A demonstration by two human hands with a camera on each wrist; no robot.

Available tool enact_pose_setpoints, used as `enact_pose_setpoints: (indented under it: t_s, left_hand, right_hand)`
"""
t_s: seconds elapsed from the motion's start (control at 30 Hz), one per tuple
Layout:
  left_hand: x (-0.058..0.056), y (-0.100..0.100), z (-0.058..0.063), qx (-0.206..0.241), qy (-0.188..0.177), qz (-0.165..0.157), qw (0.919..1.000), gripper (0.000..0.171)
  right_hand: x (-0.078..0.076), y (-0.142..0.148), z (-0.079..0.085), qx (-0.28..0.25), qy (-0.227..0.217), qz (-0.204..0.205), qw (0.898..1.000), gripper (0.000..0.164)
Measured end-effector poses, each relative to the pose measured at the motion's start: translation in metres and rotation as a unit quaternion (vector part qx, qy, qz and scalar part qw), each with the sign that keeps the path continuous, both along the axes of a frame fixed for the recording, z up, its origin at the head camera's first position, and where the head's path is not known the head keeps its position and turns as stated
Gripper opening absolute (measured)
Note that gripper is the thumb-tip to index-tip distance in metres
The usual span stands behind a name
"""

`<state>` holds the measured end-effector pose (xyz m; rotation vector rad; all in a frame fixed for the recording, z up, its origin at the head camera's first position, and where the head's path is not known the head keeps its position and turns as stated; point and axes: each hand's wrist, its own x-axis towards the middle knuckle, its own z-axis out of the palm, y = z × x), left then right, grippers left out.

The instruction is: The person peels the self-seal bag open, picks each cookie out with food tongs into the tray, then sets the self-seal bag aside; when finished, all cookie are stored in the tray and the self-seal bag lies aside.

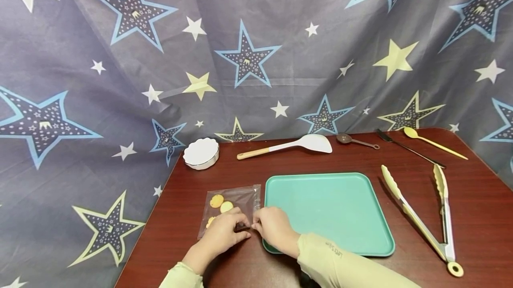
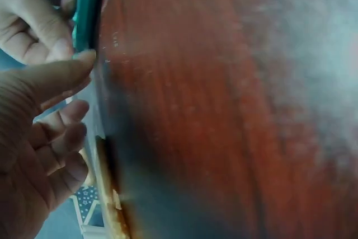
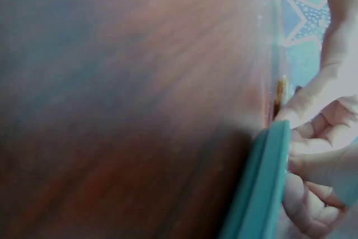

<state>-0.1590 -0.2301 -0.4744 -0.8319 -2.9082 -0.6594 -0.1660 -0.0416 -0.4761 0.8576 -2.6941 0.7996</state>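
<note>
A clear plastic bag (image 1: 240, 196) with several round yellow biscuits (image 1: 217, 200) in it lies flat on the table, left of the teal tray (image 1: 328, 208). At the bag's near right corner, my left hand (image 1: 224, 230) pinches the edge between thumb and fingers. Close beside it my right hand (image 1: 276, 228) pinches the same edge, its wrist over the tray's near left corner. The left wrist view shows the left thumb and forefinger together, other fingers loosely bent. In the right wrist view the tray rim (image 3: 268, 177) partly hides the right hand (image 3: 313, 205).
White fluted dishes (image 1: 201, 153) stand at the back left. Along the back lie a white spatula (image 1: 312, 143), a brown measuring spoon (image 1: 354, 140), a thin black utensil (image 1: 409, 148) and a yellow spoon (image 1: 434, 142). Opened tongs (image 1: 421, 225) lie right of the tray. A star-patterned curtain (image 1: 248, 101) hangs behind.
</note>
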Motion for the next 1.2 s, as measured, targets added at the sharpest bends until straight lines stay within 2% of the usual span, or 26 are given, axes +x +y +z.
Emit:
enact_pose_setpoints:
  t_s: [0.2, 0.43, 0.67, 0.87, 1.2]
  left_hand:
    - [0.0002, 0.0007, -0.0045, -0.014, 0.04, 0.01, 0.9991, 0.018]
    - [0.0021, 0.0021, -0.005, -0.004, 0.064, 0.022, 0.9977, 0.019]
    - [0.0037, 0.0036, -0.0061, -0.007, 0.072, 0.048, 0.9962, 0.016]
    - [0.0036, 0.0048, -0.0072, -0.003, 0.071, 0.069, 0.995, 0.017]
    - [0.0041, 0.0063, -0.0031, -0.002, 0.065, 0.052, 0.9966, 0.02]
  right_hand:
    - [-0.0041, 0.0038, 0.0038, -0.057, -0.058, 0.015, 0.997, 0.018]
    - [-0.0079, 0.0039, 0.0027, -0.073, -0.104, 0.015, 0.992, 0.029]
    - [-0.0063, 0.0017, 0.0004, -0.053, -0.112, -0.008, 0.992, 0.022]
    - [-0.0044, 0.0013, 0.0014, -0.056, -0.106, -0.017, 0.993, 0.02]
    - [-0.0041, 0.0018, 0.0051, -0.059, -0.107, -0.029, 0.992, 0.02]
